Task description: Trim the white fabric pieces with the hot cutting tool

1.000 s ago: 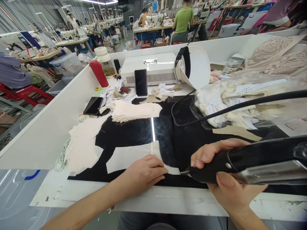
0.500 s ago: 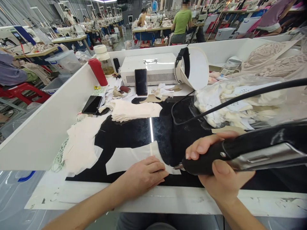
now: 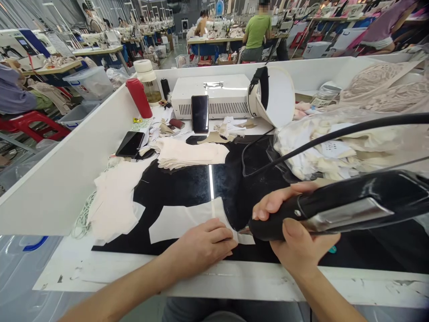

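My right hand [image 3: 295,232] is wrapped round the black handle of a corded cutting tool [image 3: 351,205], whose tip touches the right edge of a pale fabric piece [image 3: 181,219] lying on the black work surface [image 3: 187,183]. My left hand [image 3: 201,246] rests on that piece just left of the tool tip, fingers together and pressing it flat. The tool's black cable [image 3: 335,143] runs up and to the right.
A stack of cream fabric pieces [image 3: 187,154] lies behind, more loose fabric [image 3: 114,201] to the left. Two phones [image 3: 200,113] [image 3: 130,144], a red bottle [image 3: 139,98], a white box unit [image 3: 211,96], a white visor [image 3: 275,94] and bagged pieces [image 3: 351,143] stand around. People work at the tables behind.
My right hand has moved the tool leftward and a little up along the fabric's right edge. My left hand has stayed on the piece.
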`<act>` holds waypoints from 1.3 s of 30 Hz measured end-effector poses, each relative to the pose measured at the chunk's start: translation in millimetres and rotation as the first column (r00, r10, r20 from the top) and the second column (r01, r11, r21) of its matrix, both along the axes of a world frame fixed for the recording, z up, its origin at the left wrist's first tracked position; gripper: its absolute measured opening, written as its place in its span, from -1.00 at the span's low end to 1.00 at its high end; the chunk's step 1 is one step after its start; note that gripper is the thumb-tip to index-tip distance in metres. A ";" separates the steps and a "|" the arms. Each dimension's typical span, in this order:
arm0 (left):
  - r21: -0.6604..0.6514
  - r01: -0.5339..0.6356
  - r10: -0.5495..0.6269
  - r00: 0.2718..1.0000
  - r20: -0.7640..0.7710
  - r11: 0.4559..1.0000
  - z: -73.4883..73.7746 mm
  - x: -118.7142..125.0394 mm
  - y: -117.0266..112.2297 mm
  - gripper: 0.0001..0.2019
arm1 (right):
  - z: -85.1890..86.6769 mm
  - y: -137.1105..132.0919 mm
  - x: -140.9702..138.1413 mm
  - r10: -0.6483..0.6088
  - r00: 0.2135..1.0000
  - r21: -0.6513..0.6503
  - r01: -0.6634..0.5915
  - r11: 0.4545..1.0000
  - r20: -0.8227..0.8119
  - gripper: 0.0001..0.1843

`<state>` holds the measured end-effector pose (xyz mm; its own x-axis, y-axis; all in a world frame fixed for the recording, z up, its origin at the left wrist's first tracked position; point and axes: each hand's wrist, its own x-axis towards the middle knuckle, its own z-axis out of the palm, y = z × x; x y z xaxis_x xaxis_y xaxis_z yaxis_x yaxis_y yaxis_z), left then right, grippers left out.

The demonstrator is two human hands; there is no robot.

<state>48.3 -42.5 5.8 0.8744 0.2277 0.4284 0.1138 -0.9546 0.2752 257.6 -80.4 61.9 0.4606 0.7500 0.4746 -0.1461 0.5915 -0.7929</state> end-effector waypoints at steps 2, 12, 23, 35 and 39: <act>-0.003 0.007 -0.007 1.000 0.027 1.000 0.0 0.1 0.3 -0.88 | 0.9 0.3 -0.8 -0.003 1.000 0.005 0.002 1.000 0.016 -0.59; -0.001 0.001 -0.001 1.000 0.007 1.000 -10.1 -5.3 6.7 -0.88 | 1.9 -0.9 6.9 -0.073 0.997 -0.014 0.072 0.997 -0.014 -0.52; 0.001 -0.006 0.006 1.000 0.020 1.000 -14.7 -4.8 7.3 -0.87 | -1.0 -4.6 7.6 -0.025 0.999 -0.010 0.025 1.000 0.026 -0.62; -0.053 0.007 -0.006 1.000 0.028 0.999 -5.9 -1.9 7.5 -0.84 | 0.4 -9.7 -2.8 0.064 0.998 0.049 -0.063 0.997 -0.024 -0.59; -0.047 0.014 -0.012 0.999 0.043 0.999 -4.1 0.5 7.3 -0.84 | -1.9 -9.9 -3.3 0.045 0.999 0.028 -0.045 0.999 -0.002 -0.60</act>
<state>48.8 -35.1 1.8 0.8584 0.2377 0.4545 0.0887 -0.9416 0.3249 254.3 -90.3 60.0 0.4284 0.7565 0.4941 -0.1752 0.6060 -0.7759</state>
